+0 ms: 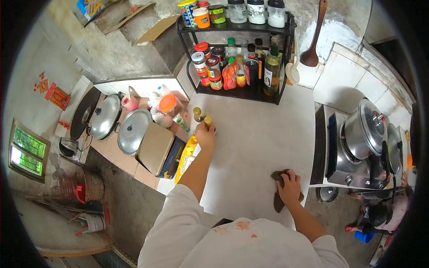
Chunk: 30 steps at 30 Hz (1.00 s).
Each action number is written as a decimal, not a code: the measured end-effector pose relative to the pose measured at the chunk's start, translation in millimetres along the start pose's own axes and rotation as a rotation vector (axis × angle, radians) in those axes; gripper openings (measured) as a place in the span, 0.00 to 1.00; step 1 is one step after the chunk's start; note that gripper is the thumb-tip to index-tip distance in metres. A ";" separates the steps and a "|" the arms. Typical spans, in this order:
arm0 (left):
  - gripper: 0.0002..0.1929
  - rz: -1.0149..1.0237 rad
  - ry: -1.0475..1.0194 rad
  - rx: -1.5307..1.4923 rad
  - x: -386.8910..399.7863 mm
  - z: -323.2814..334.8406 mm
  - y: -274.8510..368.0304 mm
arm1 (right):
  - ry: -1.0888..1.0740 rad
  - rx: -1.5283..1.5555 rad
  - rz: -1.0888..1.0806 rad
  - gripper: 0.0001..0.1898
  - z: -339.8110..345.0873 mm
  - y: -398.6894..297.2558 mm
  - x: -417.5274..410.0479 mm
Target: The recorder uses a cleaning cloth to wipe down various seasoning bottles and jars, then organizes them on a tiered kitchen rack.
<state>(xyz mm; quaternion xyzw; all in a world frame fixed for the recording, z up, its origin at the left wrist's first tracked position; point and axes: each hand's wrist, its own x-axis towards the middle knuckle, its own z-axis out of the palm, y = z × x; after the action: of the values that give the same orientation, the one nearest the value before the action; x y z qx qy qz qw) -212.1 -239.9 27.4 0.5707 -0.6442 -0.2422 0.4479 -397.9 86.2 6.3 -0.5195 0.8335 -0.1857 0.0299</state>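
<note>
My left hand (205, 136) is closed around a small bottle with a gold cap (208, 121); most of the bottle is hidden by the fingers. Just behind it stands a second gold-capped bottle (198, 115). A yellow plastic packet (186, 157) lies under my left wrist, partly covered by the forearm. On the right, my right hand (290, 188) rests on a crumpled dark brown cloth (279, 203), which is flat against the white countertop (249, 147) near its right edge. The fingers press over the cloth's upper part.
A black two-tier rack (234, 93) at the back holds jars and bottles. Beside the packet stand a large tin (156, 149), a green-and-white tube (181, 122) and metal lids (135, 131). A pressure cooker (363, 129) sits on the gas stove (352, 172). Another person (385, 214) crouches lower right.
</note>
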 end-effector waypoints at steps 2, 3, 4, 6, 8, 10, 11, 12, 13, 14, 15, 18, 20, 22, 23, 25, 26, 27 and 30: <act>0.12 0.030 0.029 0.049 0.4 1.7 -2.8 | -0.010 -0.009 -0.005 0.19 0.4 0.0 1.0; 0.12 0.029 0.031 0.053 0.6 1.1 -5.9 | -0.007 -0.019 -0.015 0.19 -2.4 -1.5 1.7; 0.15 0.024 0.011 0.058 1.0 0.3 -9.7 | -0.005 -0.029 -0.025 0.19 -2.4 -2.6 2.4; 0.18 0.020 -0.010 0.064 -3.1 -2.3 -11.4 | 0.005 -0.040 -0.029 0.19 2.8 -0.4 0.6; 0.27 0.030 0.013 -0.035 -12.5 -5.1 1.6 | 0.020 -0.058 -0.018 0.19 5.7 2.5 1.1; 0.29 0.130 0.129 0.131 -21.2 -12.9 15.1 | -0.033 -0.092 0.002 0.20 3.9 0.7 1.6; 0.32 0.228 0.243 0.291 -23.9 -13.6 22.6 | -0.033 -0.095 0.011 0.20 5.2 1.4 1.6; 0.32 0.260 0.205 0.269 -24.1 -16.4 30.0 | -0.035 -0.109 0.009 0.20 5.8 1.2 1.3; 0.32 0.260 0.198 0.266 -20.2 -15.9 41.0 | -0.040 -0.125 0.009 0.20 7.2 1.8 0.9; 0.32 0.366 0.166 0.226 -11.5 -12.0 54.7 | -0.042 -0.129 0.017 0.20 8.2 2.4 1.4; 0.31 0.468 0.137 0.186 -1.0 -7.5 66.1 | -0.039 -0.119 0.015 0.20 8.3 2.1 1.5; 0.30 0.390 0.159 -0.013 64.8 25.2 89.6 | -0.040 -0.101 -0.008 0.20 7.3 0.9 2.0; 0.31 0.297 0.243 -0.045 119.5 58.7 79.9 | -0.031 -0.101 -0.031 0.20 6.5 -0.1 3.5; 0.33 0.215 0.282 -0.035 156.5 83.1 72.5 | -0.041 -0.092 -0.028 0.19 8.4 1.2 1.5; 0.34 0.071 0.283 0.009 169.2 91.0 73.1 | -0.026 -0.118 -0.041 0.19 9.4 1.0 2.6; 0.37 -0.063 0.262 0.067 183.7 106.9 71.4 | -0.004 -0.068 -0.032 0.19 10.8 2.4 3.4; 0.38 -0.068 0.241 0.088 188.8 112.2 70.9 | 0.000 -0.076 -0.024 0.19 10.6 3.2 5.5; 0.39 -0.071 0.219 0.114 192.0 115.4 70.9 | -0.007 -0.075 -0.022 0.19 11.0 2.8 5.7; 0.44 -0.127 0.178 0.202 198.4 125.4 75.1 | 0.013 -0.105 -0.033 0.20 8.2 -0.2 8.4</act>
<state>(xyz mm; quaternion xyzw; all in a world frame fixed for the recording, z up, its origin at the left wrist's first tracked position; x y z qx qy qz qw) -347.7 -436.3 88.5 0.6717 -0.5855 -0.1526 0.4275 -399.5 76.5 0.0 -0.5328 0.8336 -0.1456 -0.0058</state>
